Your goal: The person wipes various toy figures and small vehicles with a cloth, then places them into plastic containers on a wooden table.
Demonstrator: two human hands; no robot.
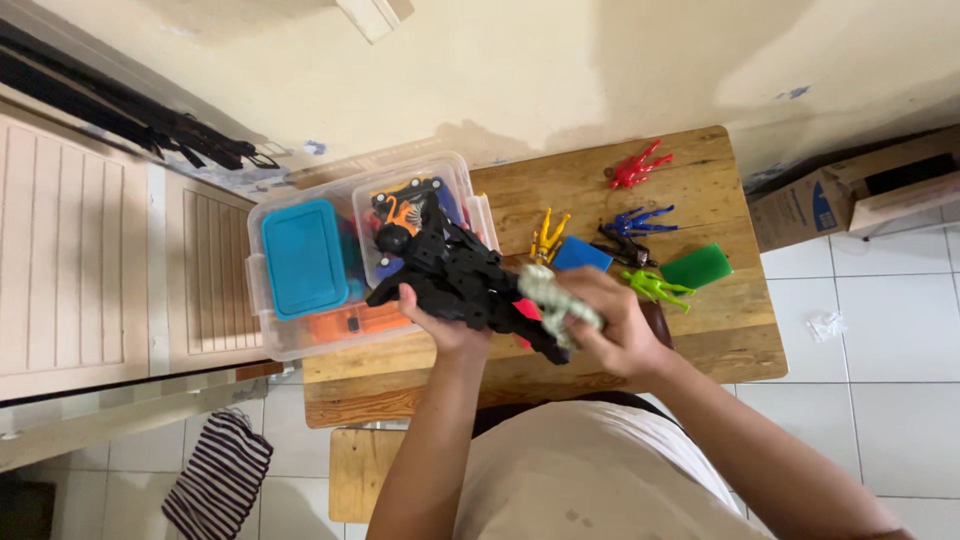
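My left hand (437,318) grips a large black robot toy (455,270) from below, above the wooden table's (560,190) near edge. Pressed against the toy's right end is a pale grey-green cloth (556,300), bunched in my right hand (620,325). Several small plastic figures lie on the table beyond: red (636,166), blue (636,220), yellow (547,236), green (657,288) and black (625,250). A blue card (582,254) and a green card (696,266) lie among them.
A clear plastic bin (290,340) with a blue lidded box (304,257) and toys stands on the table's left end. A cardboard box (850,190) sits on the tiled floor at right. A striped cloth (218,478) and wooden stool (358,470) are below.
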